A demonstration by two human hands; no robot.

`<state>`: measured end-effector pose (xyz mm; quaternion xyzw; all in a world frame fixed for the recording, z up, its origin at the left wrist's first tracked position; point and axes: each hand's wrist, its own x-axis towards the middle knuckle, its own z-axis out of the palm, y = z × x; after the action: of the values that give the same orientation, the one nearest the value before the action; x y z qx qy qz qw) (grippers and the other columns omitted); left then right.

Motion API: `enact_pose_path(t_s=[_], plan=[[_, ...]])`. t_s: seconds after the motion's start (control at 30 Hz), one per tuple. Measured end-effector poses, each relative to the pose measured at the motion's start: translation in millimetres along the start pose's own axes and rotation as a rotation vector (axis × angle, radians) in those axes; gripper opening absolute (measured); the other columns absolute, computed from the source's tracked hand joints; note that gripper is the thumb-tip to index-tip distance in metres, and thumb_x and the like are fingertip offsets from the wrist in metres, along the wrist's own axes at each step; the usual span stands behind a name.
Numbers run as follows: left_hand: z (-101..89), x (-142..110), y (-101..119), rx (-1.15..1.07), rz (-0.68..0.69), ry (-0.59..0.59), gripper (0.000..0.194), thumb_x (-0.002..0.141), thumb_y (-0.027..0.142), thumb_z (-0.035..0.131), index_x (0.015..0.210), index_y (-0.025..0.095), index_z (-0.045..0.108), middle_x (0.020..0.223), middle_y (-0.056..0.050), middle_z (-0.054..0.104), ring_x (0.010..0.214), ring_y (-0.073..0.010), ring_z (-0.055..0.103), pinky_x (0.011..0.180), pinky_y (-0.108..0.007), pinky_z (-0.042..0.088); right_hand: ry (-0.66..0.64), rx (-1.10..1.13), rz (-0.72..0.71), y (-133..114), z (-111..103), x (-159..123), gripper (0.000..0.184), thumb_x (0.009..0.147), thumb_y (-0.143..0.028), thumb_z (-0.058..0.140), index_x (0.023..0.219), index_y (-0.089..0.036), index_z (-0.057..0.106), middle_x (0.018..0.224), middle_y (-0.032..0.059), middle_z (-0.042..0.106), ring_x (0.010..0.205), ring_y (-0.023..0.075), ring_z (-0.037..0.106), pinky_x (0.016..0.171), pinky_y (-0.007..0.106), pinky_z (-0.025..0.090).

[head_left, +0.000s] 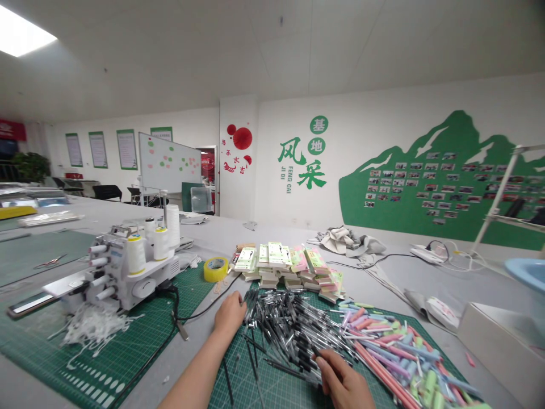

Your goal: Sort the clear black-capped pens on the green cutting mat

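A big heap of black and clear pens [293, 324] lies on a green cutting mat [249, 389] in front of me. At the heap's left edge is my left hand [230, 314], its fingers curled in against the pens; what they hold, if anything, is hidden. My right hand [344, 379] is at the near right side of the heap, thumb and fingers closed on the dark end of a pen [315, 354]. To the right lies a pile of pastel pens and caps [409, 355] in pink, blue, green and purple. Behind the black pens are stacked small printed packets [279, 255].
An overlock sewing machine [128, 272] with thread cones stands at left, white thread scraps [96, 329] beneath it. Yellow tape [216, 269] sits near the packets. At right are a white box [502, 341], a blue basin [525, 272] and cables. Cloth [344, 241] is bunched behind.
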<state>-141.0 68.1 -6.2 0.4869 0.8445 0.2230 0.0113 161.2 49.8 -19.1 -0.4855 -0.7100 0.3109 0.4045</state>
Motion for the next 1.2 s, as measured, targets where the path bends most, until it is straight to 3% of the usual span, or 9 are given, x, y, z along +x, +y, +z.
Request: enact_pose_path(t_s=[0.2,0.67,0.97,1.2], plan=[[2.0,1.7,-2.5,-0.029,0.030,0.007,0.022,0.083,0.026,0.044,0.095,0.019,0.061,0.101,-0.008,0.063,0.097,-0.0187,0.057,0.081,-0.025,0.037,-0.001,0.005,-0.017,-0.2,-1.4,0.5,0.041,0.077,-0.056,0.045,0.083,-0.021,0.066,0.044,-0.0036,0.055,0.046,0.0157,0.054,0.051,0.023,0.041],[6.3,8.0,-7.4,-0.099,0.043,0.015,0.027,0.080,0.020,0.045,0.101,0.019,0.063,0.101,-0.008,0.064,0.096,-0.0192,0.057,0.082,-0.025,0.037,-0.011,0.017,-0.008,-1.1,-2.4,-0.2,0.042,0.077,-0.057,0.045,0.086,-0.021,0.065,0.045,-0.0034,0.055,0.045,0.0156,0.053,0.047,0.023,0.039],[9.6,21.0,-15.3,-0.177,0.049,-0.022,0.025,0.073,0.016,0.050,0.092,0.015,0.067,0.091,-0.008,0.068,0.088,-0.0197,0.059,0.074,-0.025,0.039,-0.127,-0.014,-0.015,-9.8,-12.3,-0.7,0.037,0.081,-0.052,0.044,0.087,-0.021,0.064,0.050,-0.0033,0.057,0.052,0.0161,0.056,0.055,0.022,0.041],[14.1,18.6,-15.0,-0.182,0.061,-0.009,0.022,0.072,0.014,0.051,0.089,0.015,0.067,0.087,-0.007,0.068,0.087,-0.0198,0.059,0.073,-0.025,0.038,-0.139,-0.015,-0.004,-14.4,-14.9,-1.0,0.037,0.082,-0.051,0.043,0.089,-0.021,0.064,0.051,-0.0029,0.058,0.054,0.0167,0.057,0.056,0.022,0.041]])
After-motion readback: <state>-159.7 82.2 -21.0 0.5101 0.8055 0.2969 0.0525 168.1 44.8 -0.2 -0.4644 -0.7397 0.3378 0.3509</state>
